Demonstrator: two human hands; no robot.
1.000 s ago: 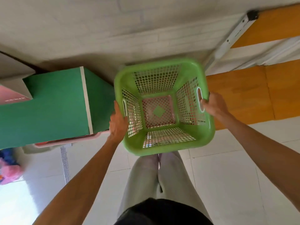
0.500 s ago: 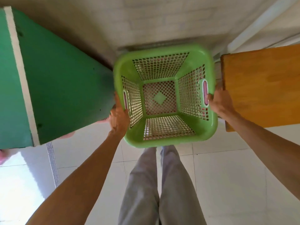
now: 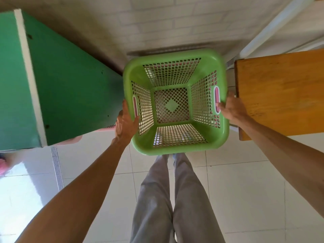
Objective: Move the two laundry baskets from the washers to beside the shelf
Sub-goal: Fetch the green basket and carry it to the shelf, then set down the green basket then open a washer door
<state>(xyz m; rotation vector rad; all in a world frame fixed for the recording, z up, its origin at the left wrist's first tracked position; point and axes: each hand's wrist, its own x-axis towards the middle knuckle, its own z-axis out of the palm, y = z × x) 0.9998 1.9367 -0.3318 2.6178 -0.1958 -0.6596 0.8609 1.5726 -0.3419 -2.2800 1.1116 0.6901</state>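
Note:
A green mesh laundry basket (image 3: pixel 175 142) hangs low in front of me, between a green shelf (image 3: pixel 73 88) on the left and a wooden surface (image 3: pixel 280 95) on the right. Pink shows through its handle slots and mesh, and a pink basket rim (image 3: pixel 75 139) pokes out at the shelf's foot. Whether the green basket sits inside the pink one I cannot tell. My left hand (image 3: pixel 125 122) lies flat against the basket's left side, fingers spread. My right hand (image 3: pixel 231 110) has its fingertips at the right handle slot (image 3: pixel 217 99).
A white brick wall (image 3: pixel 166 23) rises just behind the basket. A white metal frame (image 3: pixel 263 32) slants at the upper right. My grey-trousered legs (image 3: pixel 168 199) stand on pale floor tiles. A floor drain strip (image 3: pixel 57 169) runs at the left.
The basket has gone down and forward into the gap between shelf and wooden surface. My left hand has loosened from a grip to a flat open palm.

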